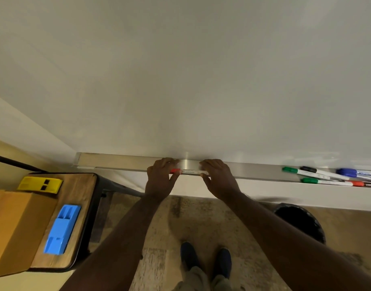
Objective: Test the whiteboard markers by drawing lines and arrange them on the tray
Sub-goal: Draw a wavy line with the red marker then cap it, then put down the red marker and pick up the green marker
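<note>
A white marker with a red cap (pixel 189 171) lies lengthwise along the front edge of the metal tray (pixel 121 161) under the whiteboard (pixel 180 70). My left hand (pixel 160 179) grips its red-capped end and my right hand (pixel 219 177) grips the other end. Farther right in the tray lie several markers: a green-capped one (pixel 302 172), a black-capped one (pixel 318 172), a blue one (pixel 356 172) and a green-and-red one (pixel 331 182). No drawn line shows on the board.
At the left stands a wooden stool (pixel 81 198) holding a cardboard box (pixel 14 223), a yellow eraser (pixel 39 184) and a blue eraser (pixel 61 228). A black bin (pixel 302 221) sits on the floor at the right. My shoes (pixel 205 261) are below.
</note>
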Action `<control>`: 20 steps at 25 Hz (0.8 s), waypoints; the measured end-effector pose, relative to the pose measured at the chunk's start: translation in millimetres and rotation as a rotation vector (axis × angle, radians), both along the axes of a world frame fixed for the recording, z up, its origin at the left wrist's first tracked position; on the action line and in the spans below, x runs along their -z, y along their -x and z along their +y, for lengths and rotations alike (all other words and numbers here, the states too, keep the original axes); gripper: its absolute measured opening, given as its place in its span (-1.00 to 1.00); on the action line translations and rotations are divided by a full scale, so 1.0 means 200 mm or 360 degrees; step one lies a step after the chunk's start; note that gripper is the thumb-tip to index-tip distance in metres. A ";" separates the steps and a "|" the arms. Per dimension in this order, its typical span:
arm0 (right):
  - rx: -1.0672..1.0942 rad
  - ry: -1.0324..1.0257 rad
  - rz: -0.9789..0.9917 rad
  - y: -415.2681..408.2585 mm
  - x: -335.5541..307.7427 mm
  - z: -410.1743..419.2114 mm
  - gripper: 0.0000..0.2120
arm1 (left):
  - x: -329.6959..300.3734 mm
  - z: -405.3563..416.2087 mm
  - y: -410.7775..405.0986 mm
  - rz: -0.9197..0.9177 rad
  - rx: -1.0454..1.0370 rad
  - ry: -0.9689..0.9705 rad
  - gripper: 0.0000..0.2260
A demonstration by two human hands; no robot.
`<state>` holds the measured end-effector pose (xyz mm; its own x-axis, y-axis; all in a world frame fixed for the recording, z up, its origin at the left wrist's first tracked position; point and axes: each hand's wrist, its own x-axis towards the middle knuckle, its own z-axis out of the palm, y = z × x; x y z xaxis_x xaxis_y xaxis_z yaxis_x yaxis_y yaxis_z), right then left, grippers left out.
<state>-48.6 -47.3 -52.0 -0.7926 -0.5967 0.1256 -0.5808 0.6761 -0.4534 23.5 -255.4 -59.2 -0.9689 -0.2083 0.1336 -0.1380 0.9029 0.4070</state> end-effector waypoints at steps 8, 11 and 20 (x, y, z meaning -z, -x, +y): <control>0.0196 -0.0040 0.0161 0.00 -0.07 0.43 -0.75 | -0.10 0.37 0.10 0.0052 0.0360 -0.0066 -0.59; 0.0331 -0.0018 0.0173 0.02 -0.08 0.64 -0.75 | -0.12 0.58 0.17 0.0058 0.0421 -0.0127 -0.59; 0.0628 -0.0030 0.0079 0.14 -0.02 1.32 -0.77 | -0.14 1.28 0.38 0.0020 0.0431 -0.0126 -0.69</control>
